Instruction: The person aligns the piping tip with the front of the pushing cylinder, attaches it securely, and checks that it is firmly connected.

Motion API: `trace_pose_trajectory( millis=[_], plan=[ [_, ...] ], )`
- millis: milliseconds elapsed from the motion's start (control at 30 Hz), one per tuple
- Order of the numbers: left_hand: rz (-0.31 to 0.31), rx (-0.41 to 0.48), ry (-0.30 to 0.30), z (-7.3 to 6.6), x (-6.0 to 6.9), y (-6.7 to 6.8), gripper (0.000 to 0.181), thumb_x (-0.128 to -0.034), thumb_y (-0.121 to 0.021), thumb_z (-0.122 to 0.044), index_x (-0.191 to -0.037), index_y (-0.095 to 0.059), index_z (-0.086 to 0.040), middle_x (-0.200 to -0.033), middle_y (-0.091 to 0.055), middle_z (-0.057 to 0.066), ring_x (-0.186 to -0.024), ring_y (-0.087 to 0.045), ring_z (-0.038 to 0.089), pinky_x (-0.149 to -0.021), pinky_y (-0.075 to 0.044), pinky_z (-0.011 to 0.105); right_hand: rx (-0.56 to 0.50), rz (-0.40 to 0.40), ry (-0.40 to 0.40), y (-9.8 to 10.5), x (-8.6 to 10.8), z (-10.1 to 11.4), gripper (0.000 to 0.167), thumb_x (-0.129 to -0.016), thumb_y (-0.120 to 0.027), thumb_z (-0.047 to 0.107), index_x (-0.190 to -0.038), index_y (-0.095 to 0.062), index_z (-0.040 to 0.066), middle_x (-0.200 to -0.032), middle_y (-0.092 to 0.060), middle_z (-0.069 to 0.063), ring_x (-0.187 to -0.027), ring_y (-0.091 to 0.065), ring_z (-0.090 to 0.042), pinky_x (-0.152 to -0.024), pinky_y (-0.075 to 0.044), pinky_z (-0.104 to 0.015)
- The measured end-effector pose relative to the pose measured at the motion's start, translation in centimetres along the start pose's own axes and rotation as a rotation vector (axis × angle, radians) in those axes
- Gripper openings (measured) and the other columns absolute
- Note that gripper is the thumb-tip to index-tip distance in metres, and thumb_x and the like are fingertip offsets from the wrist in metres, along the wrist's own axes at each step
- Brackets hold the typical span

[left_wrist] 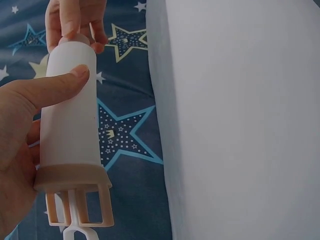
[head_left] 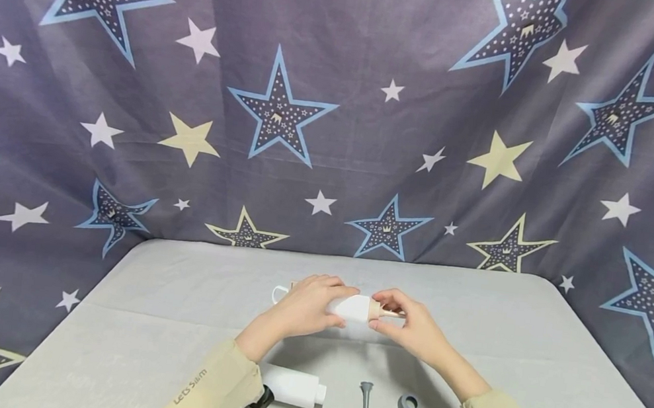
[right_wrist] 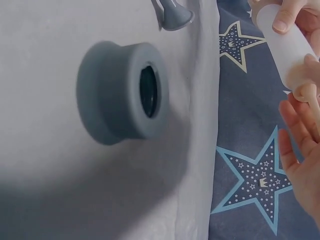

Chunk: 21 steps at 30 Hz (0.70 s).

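Note:
My left hand (head_left: 310, 305) grips a white cylinder (head_left: 351, 307) held above the table. In the left wrist view the cylinder (left_wrist: 70, 125) has a beige collar with an open frame (left_wrist: 75, 177) and a white looped rod (left_wrist: 75, 210) at one end, and my left thumb lies along its side. At the other end, my right hand (head_left: 410, 322) pinches a beige cap (head_left: 375, 309) with a thin nozzle (head_left: 392, 314). In the right wrist view the beige nozzle piece (right_wrist: 305, 92) lies by the fingers of my right hand (right_wrist: 305, 165).
On the grey-white table (head_left: 171, 320), near the front, lie a white bottle (head_left: 291, 386), a grey funnel-ended stick (head_left: 365, 401) and a grey ring (head_left: 409, 407). A star-patterned cloth (head_left: 338, 99) hangs behind the table.

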<state>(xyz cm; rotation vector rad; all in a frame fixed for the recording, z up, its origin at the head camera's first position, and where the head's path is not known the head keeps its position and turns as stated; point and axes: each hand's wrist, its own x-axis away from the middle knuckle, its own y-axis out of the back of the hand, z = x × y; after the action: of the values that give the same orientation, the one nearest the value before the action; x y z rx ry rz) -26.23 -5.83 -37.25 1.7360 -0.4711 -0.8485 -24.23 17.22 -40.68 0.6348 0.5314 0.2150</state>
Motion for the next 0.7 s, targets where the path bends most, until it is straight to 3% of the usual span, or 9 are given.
trace_pose_trajectory(
  millis=[100, 700],
  plan=[
    [0.001, 0.001, 0.002, 0.0, 0.07, 0.01, 0.053, -0.0735, -0.071, -0.037, -0.122, -0.057, -0.022, -0.109, -0.061, -0.004, -0.097, -0.057, 0.014, -0.085, -0.045, 0.032, 0.017, -0.007, 0.024, -0.07, -0.03, 0.05, 0.035, -0.077, -0.071, 0.025, -0.109, -0.059, 0.016, -0.096, -0.064, 0.006, -0.087, -0.057, -0.011, -0.08, -0.048, -0.034],
    [-0.018, -0.02, -0.001, -0.34, 0.02, -0.11, 0.05, -0.0741, -0.07, -0.036, -0.121, -0.058, -0.023, -0.109, -0.062, -0.005, -0.097, -0.058, 0.014, -0.086, -0.044, 0.032, -0.013, -0.048, -0.035, -0.29, 0.03, 0.26, 0.021, -0.078, -0.07, 0.026, -0.097, -0.064, 0.021, -0.09, -0.067, 0.01, -0.09, -0.062, -0.012, -0.083, -0.049, -0.035]
  ],
)
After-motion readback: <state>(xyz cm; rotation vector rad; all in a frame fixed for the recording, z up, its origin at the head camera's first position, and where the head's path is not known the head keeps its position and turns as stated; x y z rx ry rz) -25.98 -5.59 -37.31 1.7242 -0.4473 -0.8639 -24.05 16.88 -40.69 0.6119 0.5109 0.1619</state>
